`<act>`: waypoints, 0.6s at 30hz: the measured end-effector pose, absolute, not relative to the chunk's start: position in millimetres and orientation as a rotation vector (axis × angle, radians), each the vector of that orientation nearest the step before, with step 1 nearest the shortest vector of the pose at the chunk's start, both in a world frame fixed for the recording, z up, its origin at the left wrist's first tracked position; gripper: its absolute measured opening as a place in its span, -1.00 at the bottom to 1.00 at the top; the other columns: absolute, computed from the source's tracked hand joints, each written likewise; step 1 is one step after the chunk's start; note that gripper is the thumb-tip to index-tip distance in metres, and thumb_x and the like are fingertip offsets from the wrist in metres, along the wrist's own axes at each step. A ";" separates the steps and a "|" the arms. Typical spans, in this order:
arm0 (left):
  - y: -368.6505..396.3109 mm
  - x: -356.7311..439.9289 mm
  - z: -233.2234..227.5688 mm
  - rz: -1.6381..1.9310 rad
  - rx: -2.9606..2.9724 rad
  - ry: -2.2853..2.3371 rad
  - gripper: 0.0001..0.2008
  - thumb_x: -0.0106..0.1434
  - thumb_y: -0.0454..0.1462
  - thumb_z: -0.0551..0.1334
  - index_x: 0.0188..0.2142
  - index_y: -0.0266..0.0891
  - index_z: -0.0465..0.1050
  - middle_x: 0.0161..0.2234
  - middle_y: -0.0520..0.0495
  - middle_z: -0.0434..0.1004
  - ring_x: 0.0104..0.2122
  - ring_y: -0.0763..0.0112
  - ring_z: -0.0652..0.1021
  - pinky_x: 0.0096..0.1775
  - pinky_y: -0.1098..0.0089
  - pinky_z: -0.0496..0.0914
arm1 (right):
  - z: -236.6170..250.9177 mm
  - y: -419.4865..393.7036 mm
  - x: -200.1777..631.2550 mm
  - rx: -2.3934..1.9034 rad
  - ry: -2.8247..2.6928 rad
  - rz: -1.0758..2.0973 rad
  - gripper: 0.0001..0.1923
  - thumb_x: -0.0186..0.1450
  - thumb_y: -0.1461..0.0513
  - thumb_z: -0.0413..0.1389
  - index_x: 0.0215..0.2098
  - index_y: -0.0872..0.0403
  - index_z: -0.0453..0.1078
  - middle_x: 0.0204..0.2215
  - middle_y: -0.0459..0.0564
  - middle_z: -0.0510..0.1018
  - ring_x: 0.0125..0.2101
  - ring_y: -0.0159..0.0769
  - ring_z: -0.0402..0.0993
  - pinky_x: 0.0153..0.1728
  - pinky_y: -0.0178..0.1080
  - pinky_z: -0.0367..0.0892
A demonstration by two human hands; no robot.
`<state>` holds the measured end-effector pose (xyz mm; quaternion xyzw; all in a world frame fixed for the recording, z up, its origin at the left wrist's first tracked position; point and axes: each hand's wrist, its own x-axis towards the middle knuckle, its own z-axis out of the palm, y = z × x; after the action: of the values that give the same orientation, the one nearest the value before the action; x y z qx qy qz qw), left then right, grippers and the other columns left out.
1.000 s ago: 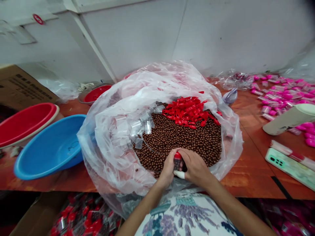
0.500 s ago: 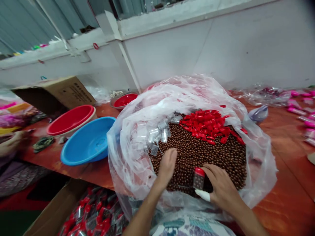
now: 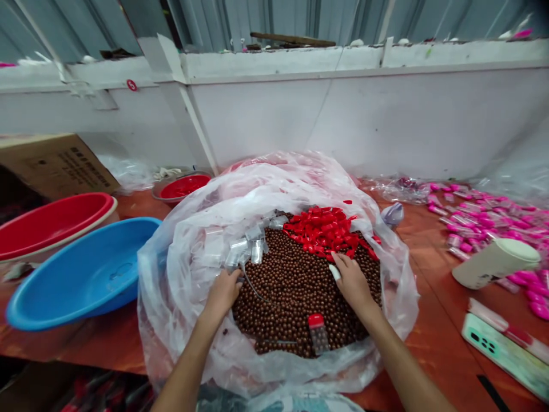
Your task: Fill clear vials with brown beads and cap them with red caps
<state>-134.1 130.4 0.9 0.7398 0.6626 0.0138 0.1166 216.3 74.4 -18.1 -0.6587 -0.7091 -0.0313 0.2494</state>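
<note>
A pile of small brown beads (image 3: 283, 286) fills a clear plastic bag (image 3: 175, 297). My left hand (image 3: 223, 293) is at the left side of the pile, fingers curled in against the small clear plastic containers (image 3: 238, 252); whether one is in its grip I cannot make out. At the near edge of the heap of red plastic caps (image 3: 319, 229), my right hand (image 3: 352, 281) reaches in with finger and thumb apart, the thumb in a white cover. Closer to me, a clear container with a red cap (image 3: 318, 335) rests on the beads.
Left of the bag stand a blue basin (image 3: 86, 274), a red basin (image 3: 55, 223) and a cardboard box (image 3: 55, 166). To the right are many pink-capped tubes (image 3: 489, 223), a beige cup (image 3: 495, 263) and a phone (image 3: 506, 349). Behind, a small red bowl (image 3: 184, 186) sits near the wall.
My right hand has let go of the red-capped container, which now lies on the beads, and moved to the red caps. My left hand moved to the clear containers. The view turned right.
</note>
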 end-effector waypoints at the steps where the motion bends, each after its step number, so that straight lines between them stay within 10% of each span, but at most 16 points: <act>1: 130.8 -136.5 3.6 0.024 2.170 1.922 -0.74 0.15 -0.30 0.11 -0.16 -0.20 0.41 -0.29 -0.14 0.35 -0.22 0.21 0.44 -0.17 0.31 0.28 | -18.2 81.2 216.1 -1.806 -1.946 -0.106 -0.56 0.22 0.37 -0.07 0.07 0.08 0.25 -0.08 0.09 0.41 -0.18 -0.18 0.31 -0.14 -0.16 0.27; 18: 129.7 -18.8 -29.6 0.697 1.382 1.299 -0.80 -0.02 -0.27 0.27 -0.35 -0.30 0.45 -0.47 0.00 0.43 -0.53 0.47 0.43 -0.55 0.51 0.34 | -24.1 38.1 217.2 -1.890 -1.875 -0.130 -0.55 0.16 0.40 -0.07 0.00 0.08 0.30 -0.13 0.09 0.44 -0.14 -0.10 0.25 -0.16 -0.08 0.21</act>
<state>-18.8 129.7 -29.6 0.5794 0.5444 0.2920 0.5315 217.2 38.1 -24.1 -0.6891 -0.6835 -0.0475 0.2360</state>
